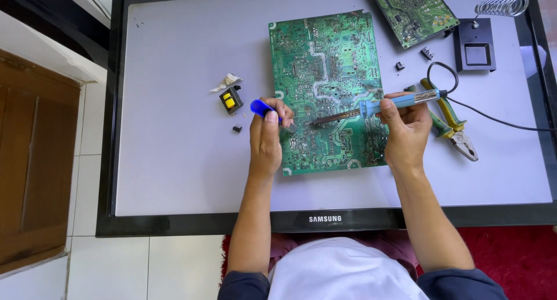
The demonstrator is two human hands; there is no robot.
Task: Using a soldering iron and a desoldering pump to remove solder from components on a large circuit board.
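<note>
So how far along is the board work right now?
Looks done: some parts are off, a yellow transformer lies beside the green board. In hand: right hand puts the soldering iron to the board; left hand holds a blue tool. What's left can't be told.

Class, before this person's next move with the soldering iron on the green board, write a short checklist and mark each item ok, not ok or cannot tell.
1. Right hand grips the soldering iron by its blue handle: ok.
2. Iron tip rests on the circuit board: ok.
3. Left hand holds the blue tool with its tip beside the iron tip: ok.
4. Fingers away from the hot metal shaft: ok.
5. Iron stand within reach: ok.
6. Iron hot enough: cannot tell.
</note>
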